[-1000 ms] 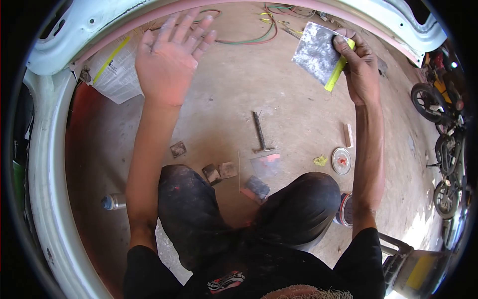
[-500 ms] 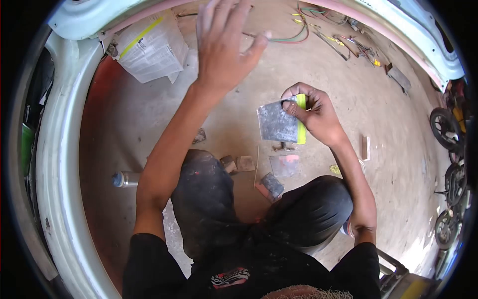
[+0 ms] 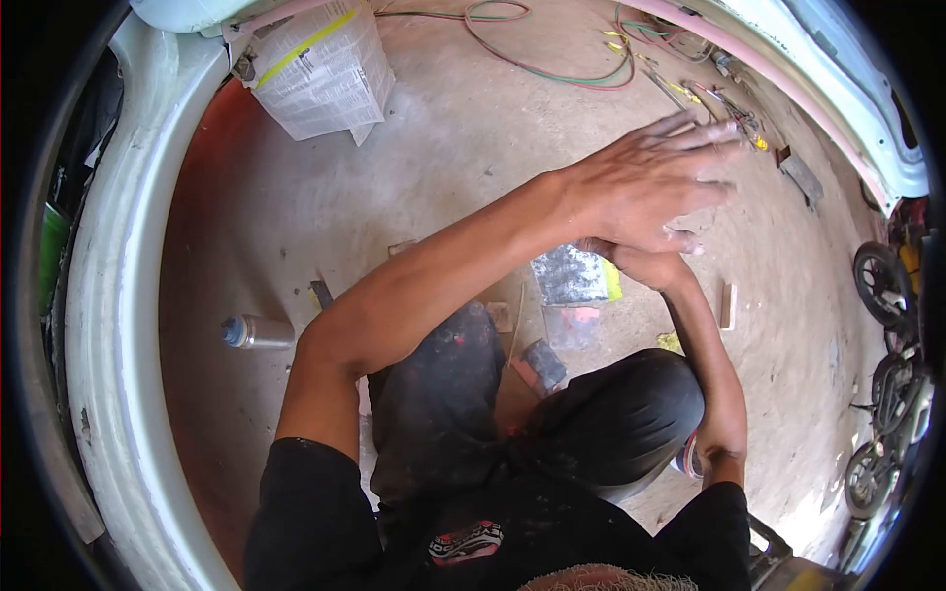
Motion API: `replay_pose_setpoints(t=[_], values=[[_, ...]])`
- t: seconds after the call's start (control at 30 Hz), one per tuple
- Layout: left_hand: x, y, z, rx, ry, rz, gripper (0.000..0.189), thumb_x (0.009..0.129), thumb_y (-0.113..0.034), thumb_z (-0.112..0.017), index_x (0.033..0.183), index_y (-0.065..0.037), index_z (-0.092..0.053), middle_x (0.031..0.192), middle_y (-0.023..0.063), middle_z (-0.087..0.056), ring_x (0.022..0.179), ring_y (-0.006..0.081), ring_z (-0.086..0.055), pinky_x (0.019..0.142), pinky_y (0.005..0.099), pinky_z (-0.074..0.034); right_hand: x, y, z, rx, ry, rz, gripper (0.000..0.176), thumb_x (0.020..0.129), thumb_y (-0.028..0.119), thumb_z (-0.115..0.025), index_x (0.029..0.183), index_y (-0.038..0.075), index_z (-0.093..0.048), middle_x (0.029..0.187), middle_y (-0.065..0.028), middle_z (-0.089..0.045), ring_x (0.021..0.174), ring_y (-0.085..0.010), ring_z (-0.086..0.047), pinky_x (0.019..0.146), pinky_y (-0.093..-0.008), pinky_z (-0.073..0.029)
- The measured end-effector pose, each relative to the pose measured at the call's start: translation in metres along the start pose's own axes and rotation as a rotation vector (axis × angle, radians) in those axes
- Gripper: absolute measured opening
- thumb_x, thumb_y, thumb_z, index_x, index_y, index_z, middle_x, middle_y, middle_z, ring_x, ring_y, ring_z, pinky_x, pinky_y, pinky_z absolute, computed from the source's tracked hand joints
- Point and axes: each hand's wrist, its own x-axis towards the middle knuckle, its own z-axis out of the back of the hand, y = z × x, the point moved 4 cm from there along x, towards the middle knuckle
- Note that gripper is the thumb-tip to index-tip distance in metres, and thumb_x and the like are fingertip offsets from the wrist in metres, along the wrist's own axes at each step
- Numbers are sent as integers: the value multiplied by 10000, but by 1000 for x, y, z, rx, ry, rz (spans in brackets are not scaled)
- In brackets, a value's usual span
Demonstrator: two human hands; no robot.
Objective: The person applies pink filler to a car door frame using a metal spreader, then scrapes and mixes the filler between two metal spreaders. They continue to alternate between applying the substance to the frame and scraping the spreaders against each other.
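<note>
My left hand (image 3: 655,187) reaches across to the right, open with its fingers spread and dusted white. It passes over my right hand (image 3: 645,264), hiding much of it. My right hand is closed on a dusty dark-grey sanding sheet (image 3: 572,276) with a bright yellow-green edge, held out above the floor in front of my knees. Just below the sheet lies a translucent piece with a pink patch (image 3: 572,327). A dark-topped reddish block (image 3: 540,364) sits between my knees.
A blue-capped can (image 3: 258,332) lies at left on the concrete floor. Newspaper masking (image 3: 330,74) hangs at upper left beside a pale car-body frame (image 3: 123,295). Red and green hoses (image 3: 552,77) curl at the top. A wood strip (image 3: 727,306) lies right; motorcycles (image 3: 887,295) stand far right.
My left hand has swept from the upper middle down and right, over my right hand. The sanding sheet has moved slightly lower and right, still in my right hand.
</note>
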Motion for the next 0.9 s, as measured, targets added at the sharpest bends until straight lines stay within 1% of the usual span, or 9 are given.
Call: replay_pose_setpoints(t=[0.1,0.23,0.27,0.47,0.67,0.73,0.83,0.87,0.9], values=[[-11,24,31,249,-124,246,915,825,-424,-799,1603,-186,-380,1641,273,-249,1506,440,-280,1234,556,-247,3,2,2,225,80,-93,145,951,26,-705,1091,-7,-684,1008,-49,-703,949,-135,-634,876,-323,-517],[-31,60,63,413,-165,498,1085,812,-246,-805,1628,18,-139,1706,252,-29,1578,457,-24,1251,613,-130,9,12,0,161,154,-60,84,931,-11,-700,1010,-10,-672,909,-5,-652,860,-91,-580,795,-289,-488],[-37,62,62,424,-149,487,1083,813,-230,-796,1642,-21,-131,1732,143,-73,1592,393,-56,1257,605,-115,9,13,-1,149,163,-54,86,926,-18,-699,1008,-9,-672,899,-2,-644,852,-90,-571,785,-287,-483],[-71,77,96,579,-141,562,1036,821,-235,-779,1652,-90,-177,1726,96,-146,1583,397,-103,1260,606,-119,9,13,-3,85,200,-13,104,907,-30,-695,1006,-8,-673,891,-27,-654,853,-105,-580,789,-290,-481],[-160,112,125,871,-351,752,1051,859,-404,-771,1623,16,-185,1678,289,-127,1567,459,-79,1276,561,-103,-1,29,5,21,179,-16,116,892,-24,-708,1000,-6,-668,886,-39,-655,858,-117,-588,798,-305,-484],[-214,138,112,610,-771,1157,1091,895,-397,-736,1575,154,-84,1668,349,-54,1571,461,-27,1285,507,-45,-4,33,6,31,192,21,114,898,-24,-711,1002,-1,-669,890,-5,-640,861,-93,-576,780,-282,-478],[-221,139,106,165,-1079,1388,1073,934,-381,-691,1531,226,-37,1659,373,-34,1575,445,-4,1290,451,-24,-3,30,5,27,208,79,112,900,-22,-711,1002,2,-671,883,-2,-640,850,-91,-576,769,-281,-480],[-199,131,103,300,-934,1250,1012,956,-363,-656,1562,177,-51,1669,354,-50,1579,430,-38,1293,423,-47,-1,31,6,19,215,89,111,901,-23,-711,1002,2,-671,882,-1,-639,848,-91,-575,769,-281,-481],[-171,126,107,-98,-988,1098,979,968,-389,-635,1594,111,-72,1686,302,-66,1584,393,-55,1289,462,-63,-1,31,6,12,223,93,111,902,-25,-711,1001,2,-670,881,0,-639,846,-90,-575,768,-280,-481]])
